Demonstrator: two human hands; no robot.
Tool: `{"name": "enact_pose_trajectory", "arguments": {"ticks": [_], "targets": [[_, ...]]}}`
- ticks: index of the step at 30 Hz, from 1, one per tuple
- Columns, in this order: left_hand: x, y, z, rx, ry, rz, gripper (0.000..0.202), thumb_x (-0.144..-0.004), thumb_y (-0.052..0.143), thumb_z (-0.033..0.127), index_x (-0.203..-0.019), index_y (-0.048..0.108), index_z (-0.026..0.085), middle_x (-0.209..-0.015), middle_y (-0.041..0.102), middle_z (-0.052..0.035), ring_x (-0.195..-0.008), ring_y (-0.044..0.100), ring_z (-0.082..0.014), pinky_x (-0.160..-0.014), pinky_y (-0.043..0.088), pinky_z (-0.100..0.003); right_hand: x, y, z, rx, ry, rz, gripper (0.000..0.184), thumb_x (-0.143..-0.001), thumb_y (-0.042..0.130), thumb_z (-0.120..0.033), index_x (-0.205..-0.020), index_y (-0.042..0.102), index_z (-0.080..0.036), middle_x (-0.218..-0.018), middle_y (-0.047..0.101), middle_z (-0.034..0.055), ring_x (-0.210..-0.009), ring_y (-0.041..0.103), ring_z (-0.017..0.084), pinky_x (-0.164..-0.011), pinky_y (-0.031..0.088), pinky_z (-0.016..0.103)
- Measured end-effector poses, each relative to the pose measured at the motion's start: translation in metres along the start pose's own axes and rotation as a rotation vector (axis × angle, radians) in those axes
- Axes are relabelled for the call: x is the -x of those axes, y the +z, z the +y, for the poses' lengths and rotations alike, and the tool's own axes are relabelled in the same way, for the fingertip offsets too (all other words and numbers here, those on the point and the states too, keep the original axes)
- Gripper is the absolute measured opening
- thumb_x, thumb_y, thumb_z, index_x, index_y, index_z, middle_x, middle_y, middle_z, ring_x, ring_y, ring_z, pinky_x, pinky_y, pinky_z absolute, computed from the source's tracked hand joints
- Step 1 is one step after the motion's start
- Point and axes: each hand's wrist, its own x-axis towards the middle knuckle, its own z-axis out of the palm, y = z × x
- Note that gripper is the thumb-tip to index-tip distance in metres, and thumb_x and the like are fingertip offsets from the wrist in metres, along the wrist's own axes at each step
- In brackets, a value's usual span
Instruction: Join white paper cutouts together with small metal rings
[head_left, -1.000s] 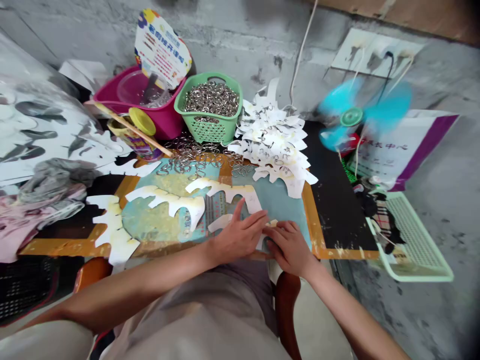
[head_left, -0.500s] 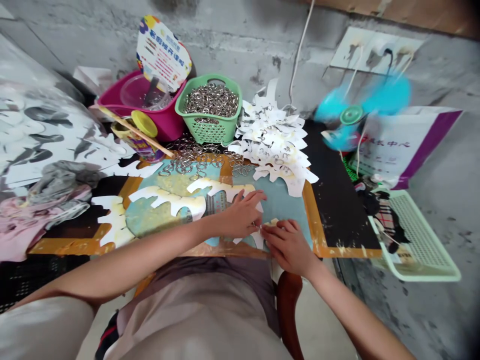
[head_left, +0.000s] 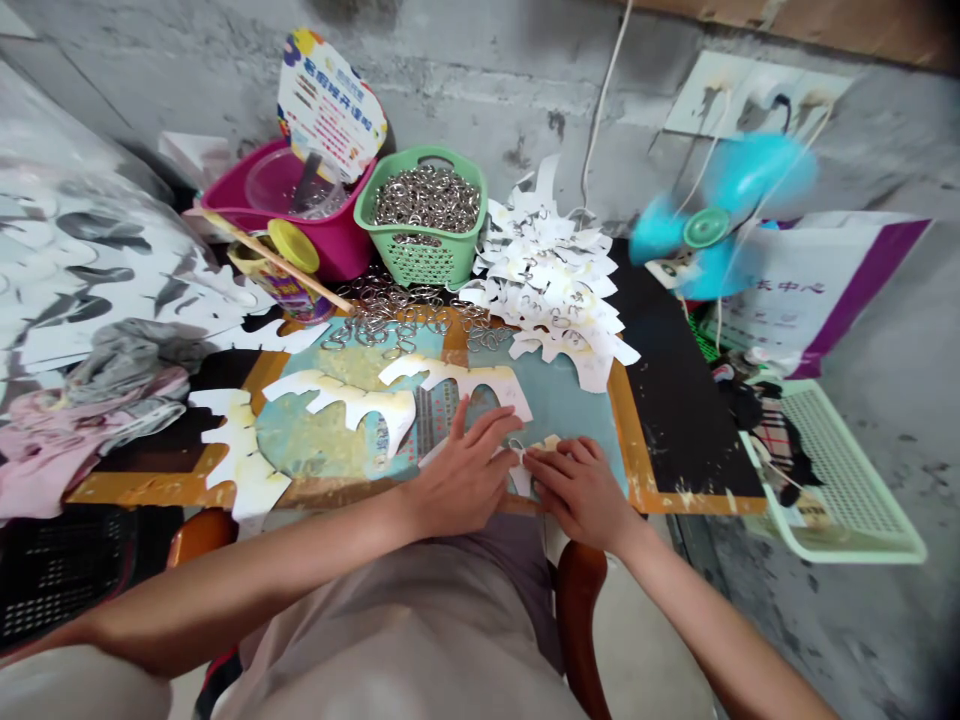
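Observation:
A white scalloped cut-out piece with yellowish glue marks [head_left: 520,481] lies at the table's front edge, mostly covered by my two hands. My left hand [head_left: 466,478] rests over its left part, fingers stretched out and spread. A small metal ring [head_left: 515,443] shows by the left fingertips. From the right, my right hand [head_left: 576,488] has its fingers bent and pinched on the piece. Beyond the left hand lies another cut-out [head_left: 480,378], with a further cut-out [head_left: 352,398] to its left. One more cut-out [head_left: 244,455] hangs partly over the front edge.
Loose metal rings [head_left: 397,318] lie before a green basket [head_left: 427,258] full of rings. Beside it stand a magenta basket [head_left: 341,240] and a can with a stick [head_left: 281,280]. Cut-outs are piled [head_left: 555,280] at the back. A blue fan [head_left: 705,228] spins at right.
My left hand has shifted left and down toward me and lies flatter, its fingers spread. The right hand stays almost in place. The leftmost cut-out now reaches farther over the front edge.

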Motion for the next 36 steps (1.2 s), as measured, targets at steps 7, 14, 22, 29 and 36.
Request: {"name": "enact_pose_trajectory", "arguments": {"ticks": [7, 14, 22, 29, 36], "targets": [[-0.026, 0.008, -0.026, 0.176, 0.196, -0.102, 0.028, -0.094, 0.041, 0.005, -0.119, 0.05, 0.014, -0.103, 0.072, -0.0113, -0.137, 0.047, -0.0254, -0.119, 0.009, -0.067, 0.001, 0.001, 0.0, 0.031, -0.002, -0.008, 0.033, -0.097, 0.051, -0.023, -0.128, 0.062, -0.019, -0.126, 0.068, 0.0082, -0.104, 0.051, 0.028, -0.091, 0.032, 0.047], [-0.036, 0.014, -0.029, 0.147, 0.272, -0.06, 0.024, -0.093, 0.043, 0.004, -0.116, 0.044, 0.011, -0.089, 0.068, -0.0065, -0.095, 0.066, -0.0195, -0.119, 0.022, -0.063, -0.002, 0.001, -0.012, 0.039, 0.053, 0.012, 0.035, -0.097, 0.051, -0.024, -0.13, 0.06, -0.018, -0.126, 0.068, 0.0102, -0.103, 0.052, 0.028, -0.09, 0.034, 0.046], [-0.001, 0.005, -0.038, 0.039, 0.297, 0.032, 0.018, -0.095, 0.039, 0.003, -0.103, 0.051, 0.014, -0.09, 0.069, -0.0066, -0.096, 0.065, -0.0171, -0.121, 0.027, -0.057, -0.007, 0.012, -0.057, 0.176, 0.188, 0.021, 0.038, -0.098, 0.048, -0.025, -0.131, 0.057, -0.007, -0.128, 0.065, 0.0176, -0.107, 0.052, 0.032, -0.096, 0.035, 0.048], [-0.024, -0.008, -0.021, 0.108, 0.21, -0.079, 0.039, -0.092, 0.057, 0.026, -0.126, 0.049, 0.01, -0.118, 0.068, -0.0178, -0.141, 0.039, -0.0322, -0.12, 0.006, -0.068, -0.007, 0.014, -0.055, 0.237, 0.134, 0.041, 0.036, -0.096, 0.05, -0.024, -0.126, 0.061, -0.008, -0.121, 0.066, 0.0182, -0.103, 0.052, 0.032, -0.091, 0.037, 0.047], [-0.041, -0.006, -0.041, 0.066, 0.349, -0.221, 0.028, -0.088, 0.062, 0.01, -0.11, 0.069, 0.026, -0.161, 0.034, -0.0043, -0.15, 0.025, -0.0329, -0.12, 0.01, -0.068, -0.001, 0.016, -0.053, 0.286, 0.108, 0.024, 0.038, -0.096, 0.051, -0.024, -0.13, 0.06, -0.009, -0.125, 0.064, 0.0189, -0.106, 0.052, 0.033, -0.091, 0.035, 0.048]]}}
